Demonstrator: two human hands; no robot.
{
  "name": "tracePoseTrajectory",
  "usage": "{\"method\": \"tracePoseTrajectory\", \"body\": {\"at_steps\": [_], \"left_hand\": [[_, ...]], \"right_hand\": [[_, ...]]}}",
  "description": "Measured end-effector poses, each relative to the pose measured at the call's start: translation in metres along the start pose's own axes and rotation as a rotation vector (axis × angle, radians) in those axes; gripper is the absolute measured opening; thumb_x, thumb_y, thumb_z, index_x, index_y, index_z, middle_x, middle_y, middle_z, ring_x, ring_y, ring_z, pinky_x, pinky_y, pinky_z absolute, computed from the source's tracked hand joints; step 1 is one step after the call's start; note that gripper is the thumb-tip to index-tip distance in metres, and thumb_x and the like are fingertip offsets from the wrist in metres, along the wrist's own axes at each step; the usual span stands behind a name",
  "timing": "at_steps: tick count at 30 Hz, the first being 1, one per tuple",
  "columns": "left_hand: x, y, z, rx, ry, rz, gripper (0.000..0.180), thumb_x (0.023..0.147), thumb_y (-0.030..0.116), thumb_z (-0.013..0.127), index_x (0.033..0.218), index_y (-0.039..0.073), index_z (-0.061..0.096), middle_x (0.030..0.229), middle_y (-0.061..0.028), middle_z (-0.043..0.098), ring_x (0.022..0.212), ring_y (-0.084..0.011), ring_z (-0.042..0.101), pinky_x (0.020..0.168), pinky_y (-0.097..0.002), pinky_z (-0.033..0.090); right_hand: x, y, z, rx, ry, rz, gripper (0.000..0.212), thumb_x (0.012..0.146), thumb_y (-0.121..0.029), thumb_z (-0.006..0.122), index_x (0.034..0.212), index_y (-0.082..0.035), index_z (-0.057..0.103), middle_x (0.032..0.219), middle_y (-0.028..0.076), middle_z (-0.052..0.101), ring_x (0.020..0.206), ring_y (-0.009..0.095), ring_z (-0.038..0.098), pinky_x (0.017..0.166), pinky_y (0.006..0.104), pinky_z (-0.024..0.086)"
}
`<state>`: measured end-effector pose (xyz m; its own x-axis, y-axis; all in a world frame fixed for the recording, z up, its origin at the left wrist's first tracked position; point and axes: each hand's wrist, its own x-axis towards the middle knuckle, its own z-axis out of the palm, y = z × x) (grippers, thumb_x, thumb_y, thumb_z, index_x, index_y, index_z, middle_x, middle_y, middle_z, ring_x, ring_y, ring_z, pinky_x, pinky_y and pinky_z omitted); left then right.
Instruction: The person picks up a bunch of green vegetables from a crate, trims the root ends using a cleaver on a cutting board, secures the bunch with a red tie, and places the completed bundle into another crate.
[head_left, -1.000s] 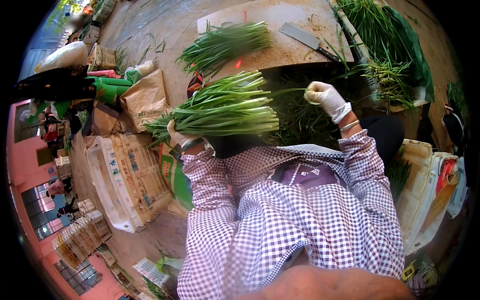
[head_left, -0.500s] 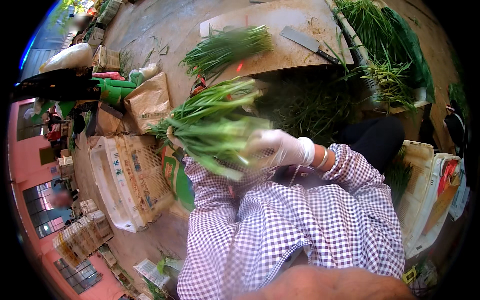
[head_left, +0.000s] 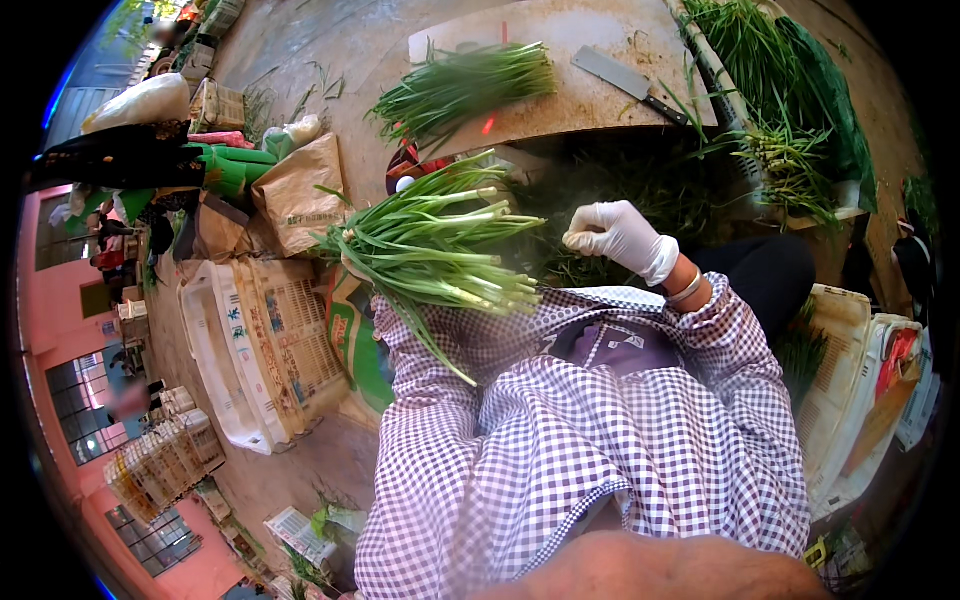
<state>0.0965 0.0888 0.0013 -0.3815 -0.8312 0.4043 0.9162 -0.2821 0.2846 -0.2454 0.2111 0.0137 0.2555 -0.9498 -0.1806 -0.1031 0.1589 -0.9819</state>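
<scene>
A loose bunch of garlic chives (head_left: 440,235), with long green leaves and pale stalk ends fanned to the right, is held in front of my chest. My left hand (head_left: 352,268) grips it by the leafy left end and is mostly hidden under the leaves. To the right of the stalk ends is my right hand (head_left: 622,240) in a white glove, apart from the bunch. Its fingers are curled into a pinch, and I cannot make out anything between them. Another bunch of chives (head_left: 465,95) lies ahead on a pale board (head_left: 600,110).
A cleaver (head_left: 630,85) with a black handle lies on the board. More chives (head_left: 750,60) are heaped at the far right beside a green cloth. Loose leaves lie in shadow below the board. Plastic crates stand left (head_left: 265,350) and right (head_left: 835,390); a brown sack (head_left: 300,190) is at left.
My right hand has drawn away from the stalk ends to the right, its fingers now pinched. The bunch in my left hand has stopped blurring, and its stalks are spread out.
</scene>
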Motion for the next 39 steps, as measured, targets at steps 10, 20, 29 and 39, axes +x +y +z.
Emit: {"method": "tracePoseTrajectory", "body": {"at_steps": [10, 20, 29, 39], "left_hand": [[-0.006, 0.008, -0.009, 0.018, 0.061, 0.051, 0.046, 0.085, 0.038, 0.056, 0.119, 0.008, 0.059, 0.118, -0.0124, 0.062, 0.109, -0.0287, 0.059, 0.093, -0.0525, 0.048], [-0.011, 0.012, -0.014, 0.022, 0.096, 0.093, 0.044, 0.085, 0.037, 0.057, 0.119, 0.009, 0.059, 0.117, -0.0114, 0.062, 0.108, -0.0275, 0.059, 0.093, -0.0519, 0.049], [-0.013, 0.014, -0.022, -0.013, 0.089, 0.125, 0.043, 0.085, 0.036, 0.058, 0.118, 0.009, 0.059, 0.115, -0.0105, 0.062, 0.107, -0.0264, 0.059, 0.092, -0.0513, 0.049], [-0.005, 0.011, -0.029, -0.049, 0.069, 0.118, 0.041, 0.085, 0.036, 0.059, 0.117, 0.009, 0.060, 0.114, -0.0095, 0.062, 0.106, -0.0252, 0.059, 0.092, -0.0507, 0.050]], "right_hand": [[-0.006, -0.036, 0.035, -0.201, -0.045, -0.462, 0.050, 0.065, -0.018, 0.084, 0.111, -0.010, 0.067, 0.114, 0.011, 0.062, 0.107, 0.030, 0.058, 0.094, 0.0397, 0.048], [0.001, -0.024, 0.060, -0.299, 0.040, -0.644, 0.018, 0.065, -0.015, 0.079, 0.076, -0.010, 0.066, 0.101, 0.007, 0.067, 0.099, 0.029, 0.060, 0.086, 0.0405, 0.047], [-0.015, -0.006, -0.006, -0.146, -0.015, -0.327, 0.018, 0.076, -0.008, 0.078, 0.092, -0.004, 0.072, 0.098, 0.011, 0.069, 0.093, 0.023, 0.063, 0.080, 0.0332, 0.051], [-0.006, -0.023, 0.059, -0.608, 0.124, -0.755, 0.024, 0.069, -0.020, 0.076, 0.091, -0.014, 0.069, 0.116, 0.004, 0.063, 0.106, 0.027, 0.057, 0.088, 0.0404, 0.047]]}}
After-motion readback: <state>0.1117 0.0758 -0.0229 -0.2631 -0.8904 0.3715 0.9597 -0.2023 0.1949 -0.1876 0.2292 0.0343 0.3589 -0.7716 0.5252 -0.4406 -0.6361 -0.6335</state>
